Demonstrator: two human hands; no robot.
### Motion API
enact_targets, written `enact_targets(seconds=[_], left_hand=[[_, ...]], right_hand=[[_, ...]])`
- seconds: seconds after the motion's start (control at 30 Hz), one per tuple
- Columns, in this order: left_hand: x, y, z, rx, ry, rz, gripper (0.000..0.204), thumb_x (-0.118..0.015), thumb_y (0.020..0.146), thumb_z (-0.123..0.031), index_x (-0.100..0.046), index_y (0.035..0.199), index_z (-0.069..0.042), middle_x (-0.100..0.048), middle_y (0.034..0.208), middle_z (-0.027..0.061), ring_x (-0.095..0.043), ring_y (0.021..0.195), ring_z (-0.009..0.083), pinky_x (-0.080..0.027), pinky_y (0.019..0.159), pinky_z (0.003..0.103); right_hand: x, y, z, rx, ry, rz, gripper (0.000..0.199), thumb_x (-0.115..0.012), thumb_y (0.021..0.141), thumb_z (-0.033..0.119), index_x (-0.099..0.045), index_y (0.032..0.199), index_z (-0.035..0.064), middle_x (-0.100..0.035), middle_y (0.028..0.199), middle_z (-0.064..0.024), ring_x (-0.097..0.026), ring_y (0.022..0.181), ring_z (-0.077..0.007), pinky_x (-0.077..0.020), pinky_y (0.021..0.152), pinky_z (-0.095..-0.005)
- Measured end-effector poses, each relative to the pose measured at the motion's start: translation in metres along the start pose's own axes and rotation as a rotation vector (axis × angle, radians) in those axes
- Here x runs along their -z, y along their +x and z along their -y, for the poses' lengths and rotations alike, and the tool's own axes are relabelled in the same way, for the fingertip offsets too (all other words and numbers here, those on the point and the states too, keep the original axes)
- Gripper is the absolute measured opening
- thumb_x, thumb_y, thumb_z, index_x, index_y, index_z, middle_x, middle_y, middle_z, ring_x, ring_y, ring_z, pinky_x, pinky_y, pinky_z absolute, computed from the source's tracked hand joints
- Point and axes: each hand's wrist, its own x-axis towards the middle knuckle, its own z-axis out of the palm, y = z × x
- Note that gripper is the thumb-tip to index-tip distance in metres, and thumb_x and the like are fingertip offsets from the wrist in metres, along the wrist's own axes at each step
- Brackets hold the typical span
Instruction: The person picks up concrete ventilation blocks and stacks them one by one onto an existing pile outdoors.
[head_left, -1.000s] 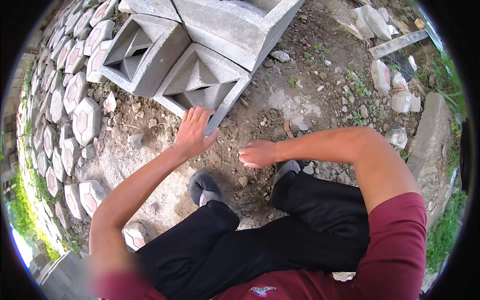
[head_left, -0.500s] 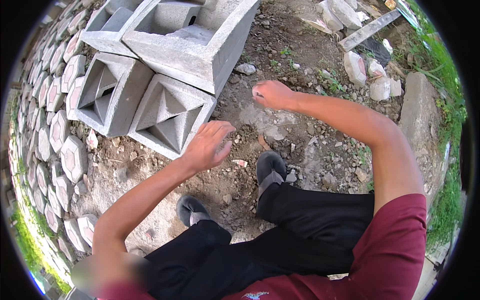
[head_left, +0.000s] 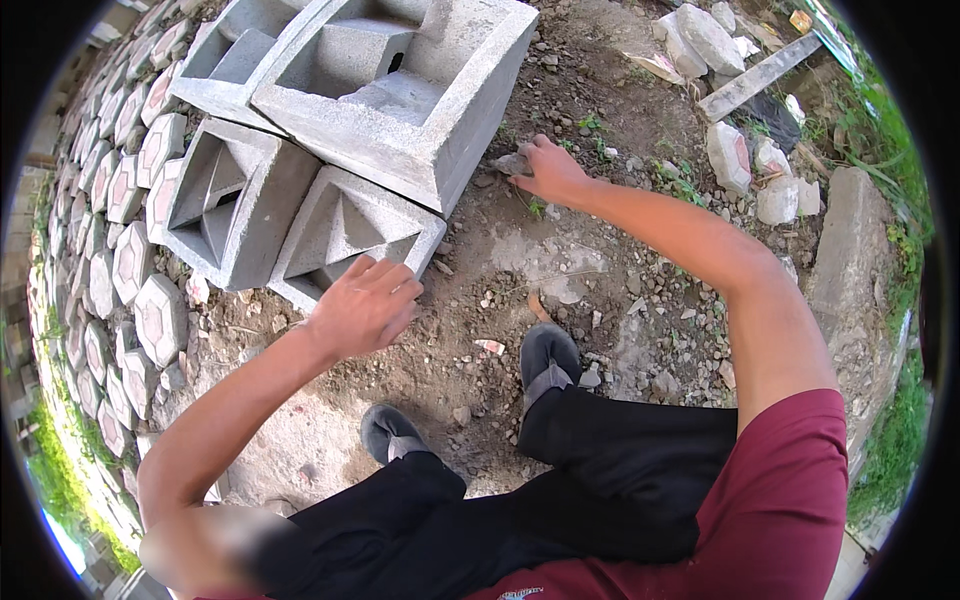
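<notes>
Beside the big concrete block (head_left: 400,135), my right hand (head_left: 552,172) reaches down to the soil and closes its fingers on a grey stone (head_left: 510,163). The stone is still low, at the foot of that block; I cannot tell whether it is off the ground. My left hand (head_left: 365,308) hangs, fingers loosely bent and slightly apart, over the near edge of a smaller concrete block (head_left: 345,225) with a star-like recess. Nothing shows in it, and its fingertips are partly hidden. Another recessed block (head_left: 270,185) stands to the left of that one.
Hexagonal paving blocks (head_left: 160,320) lie piled along the left. At the far right are broken paver pieces (head_left: 728,158), a grey bar (head_left: 760,75) and a concrete slab (head_left: 845,240). My sandalled feet (head_left: 548,360) stand on gravelly soil.
My right hand has moved forward, and its fingers have closed on the stone beside the big block. My left hand has drawn back leftward, its fingers more bent.
</notes>
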Motion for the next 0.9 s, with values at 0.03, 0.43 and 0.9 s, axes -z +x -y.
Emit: enact_targets(seconds=[0.03, 0.43, 0.9], left_hand=[[0.007, -0.012, 0.006, 0.051, 0.042, 0.006, 0.023, -0.061, 0.081, -0.020, -0.056, 0.098, -0.005, -0.057, 0.094, 0.0106, -0.056, 0.091, 0.0251, -0.043, 0.082, 0.039], [-0.033, -0.075, 0.003, 0.233, 0.030, -0.075, 0.051, -0.063, 0.080, -0.044, -0.054, 0.110, -0.004, -0.059, 0.101, 0.0151, -0.057, 0.096, 0.0280, -0.042, 0.089, 0.043], [-0.038, -0.083, 0.000, 0.308, 0.006, -0.006, 0.061, -0.068, 0.076, -0.045, -0.048, 0.119, -0.006, -0.055, 0.117, 0.0157, -0.052, 0.113, 0.0315, -0.038, 0.100, 0.046]], right_hand=[[-0.004, -0.010, 0.000, 0.013, 0.001, 0.006, 0.043, -0.068, 0.078, 0.032, -0.056, 0.097, -0.0044, -0.050, 0.101, -0.0214, -0.056, 0.093, -0.0385, -0.0474, 0.082, -0.0447], [-0.077, -0.094, 0.160, 0.073, 0.579, 0.314, 0.048, -0.070, 0.073, 0.031, -0.058, 0.100, -0.0075, -0.053, 0.104, -0.0252, -0.053, 0.101, -0.0369, -0.0417, 0.091, -0.0409], [-0.094, -0.119, 0.212, 0.393, 0.528, 0.492, 0.049, -0.067, 0.072, 0.032, -0.056, 0.105, -0.0029, -0.052, 0.106, -0.0224, -0.052, 0.101, -0.0364, -0.0415, 0.092, -0.0406]])
